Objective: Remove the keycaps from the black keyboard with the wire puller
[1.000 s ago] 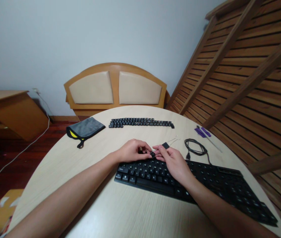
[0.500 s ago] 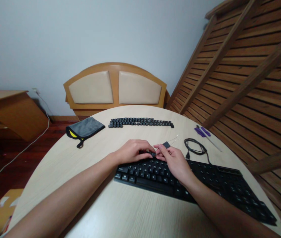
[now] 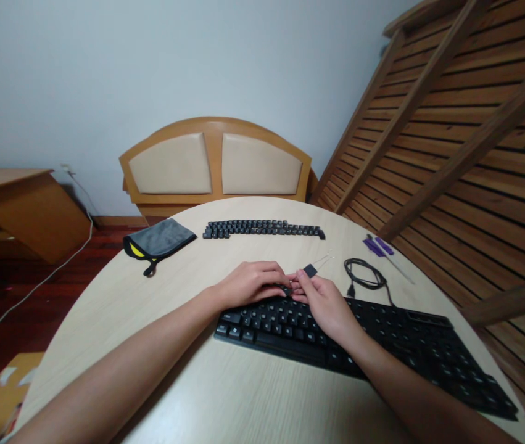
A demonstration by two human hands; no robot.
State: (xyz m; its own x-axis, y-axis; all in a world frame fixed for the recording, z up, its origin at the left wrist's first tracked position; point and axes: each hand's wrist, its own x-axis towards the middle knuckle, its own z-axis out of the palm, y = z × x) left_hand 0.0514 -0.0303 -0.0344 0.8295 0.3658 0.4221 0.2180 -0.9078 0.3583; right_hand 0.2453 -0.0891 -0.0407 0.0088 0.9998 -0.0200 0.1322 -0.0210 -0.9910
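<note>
Over the upper edge of a black keyboard (image 3: 285, 352), my two hands meet at the fingertips. My left hand (image 3: 253, 285) is closed, with a small black keycap (image 3: 287, 290) pinched in its fingers. A keycap puller (image 3: 310, 270) with a dark handle and thin wire prongs is held between the thumb and fingers of my right hand (image 3: 329, 307), its wires pointing away towards the upper right. Part of the keyboard lies hidden under my right hand and forearm. Lettered keys show in front of my left hand.
Loose keycaps (image 3: 262, 228) stand in rows across the far part of the round table (image 3: 243, 401). A grey cloth (image 3: 163, 237) with black trim lies at the left. On the right are a coiled cable (image 3: 364, 274) and a purple brush-like item (image 3: 374, 246).
The puller in my right hand has tilted and shifted slightly left. My left fingers have moved a little over the keycap, which now shows less.
</note>
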